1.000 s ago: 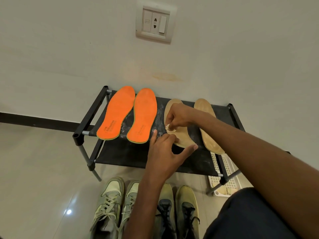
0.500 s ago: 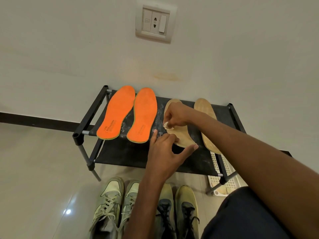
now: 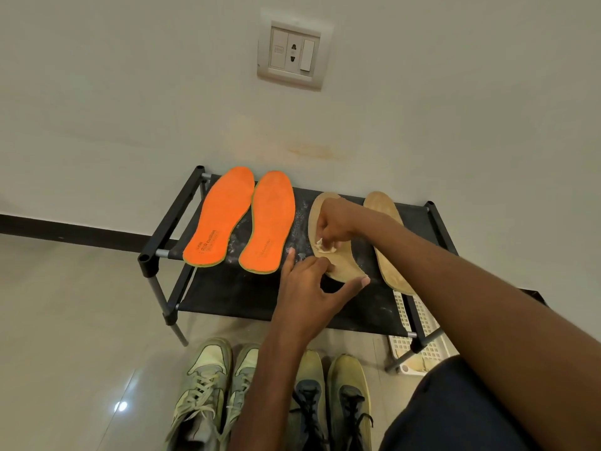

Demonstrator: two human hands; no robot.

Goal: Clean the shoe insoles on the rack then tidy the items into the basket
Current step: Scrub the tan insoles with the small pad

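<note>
Worn tan insole (image 3: 341, 266) (dusty, perhaps) under right hand (image 3: 331, 224)

Matt orange foam-like insoles (image 3: 221, 219) and rough tan insoles (image 3: 385, 242) lie on the rack's dusty black cloth shelf (image 3: 234, 288); grey metal legs (image 3: 177, 330); glossy tiled floor (image 3: 74, 336); white plastic lattice basket (image 3: 422, 333).

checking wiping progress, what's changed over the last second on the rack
The right hand, pinching a small white wipe, slid slightly toward the toe of the tan insole, then back toward its heel. The left hand kept steadying that insole's heel end. Orange insoles and second tan insole unmoved.
</note>
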